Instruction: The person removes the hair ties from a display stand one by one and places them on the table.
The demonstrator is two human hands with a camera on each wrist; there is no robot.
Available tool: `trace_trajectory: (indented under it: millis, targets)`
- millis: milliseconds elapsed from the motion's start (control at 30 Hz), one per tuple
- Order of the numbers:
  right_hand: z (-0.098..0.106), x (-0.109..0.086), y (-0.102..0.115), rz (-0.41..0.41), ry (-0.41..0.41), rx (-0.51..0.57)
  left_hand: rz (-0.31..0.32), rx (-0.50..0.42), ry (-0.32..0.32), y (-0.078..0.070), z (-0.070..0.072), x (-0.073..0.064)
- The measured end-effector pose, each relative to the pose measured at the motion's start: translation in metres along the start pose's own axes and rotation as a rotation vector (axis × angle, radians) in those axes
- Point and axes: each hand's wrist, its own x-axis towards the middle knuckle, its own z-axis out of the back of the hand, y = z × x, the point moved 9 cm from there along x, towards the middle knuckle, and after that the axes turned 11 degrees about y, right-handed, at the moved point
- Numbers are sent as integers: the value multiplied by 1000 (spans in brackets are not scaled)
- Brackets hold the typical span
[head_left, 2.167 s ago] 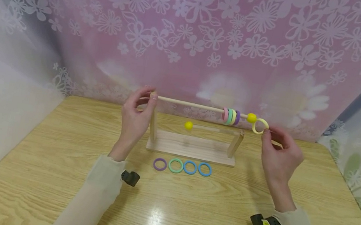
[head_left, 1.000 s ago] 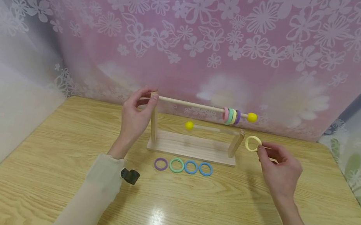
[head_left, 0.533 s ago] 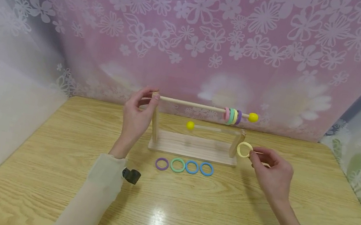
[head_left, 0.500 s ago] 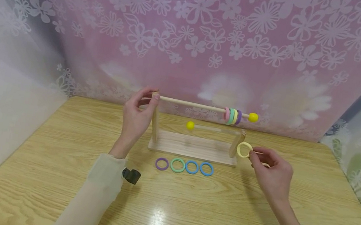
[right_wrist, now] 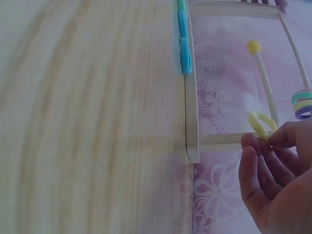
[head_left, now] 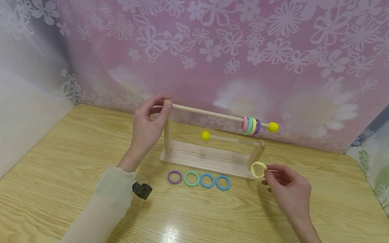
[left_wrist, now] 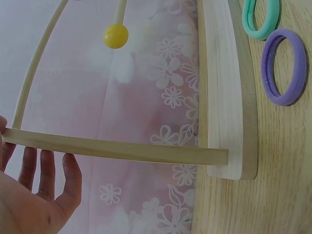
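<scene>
My left hand grips the top of the tall left post of a wooden rack; in the left wrist view its fingers wrap the post end. A yellow hair tie is pinched between thumb and fingers of my right hand, beside the rack's short right post. Pink, green, yellow and purple hair ties hang on the upper rod, near its yellow end ball. The lower rod carries only a yellow ball at its left end.
In front of the rack, a purple hair tie, a green one and two blue ones lie in a row on the wooden table. A pink floral curtain hangs behind the table.
My right hand has brought the yellow hair tie down from near the upper rod's end ball, then left to beside the short right post. The left hand keeps its hold on the tall post.
</scene>
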Motion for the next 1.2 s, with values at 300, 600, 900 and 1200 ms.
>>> trace_trajectory:
  millis: [300, 600, 900, 1200]
  targets:
    - [-9, 1, -6, -49, 105, -29, 8, -5, 1, 0, 0, 0]
    - [-15, 0, -9, -85, 171, -23, -3, 6, 3, 1, 0, 0]
    - [-24, -1, -10, -111, 252, -28, 9, -1, 3, 1, 1, -1]
    - [-33, -4, -14, -160, 310, -60, 19, -9, 4, 2, 2, -1]
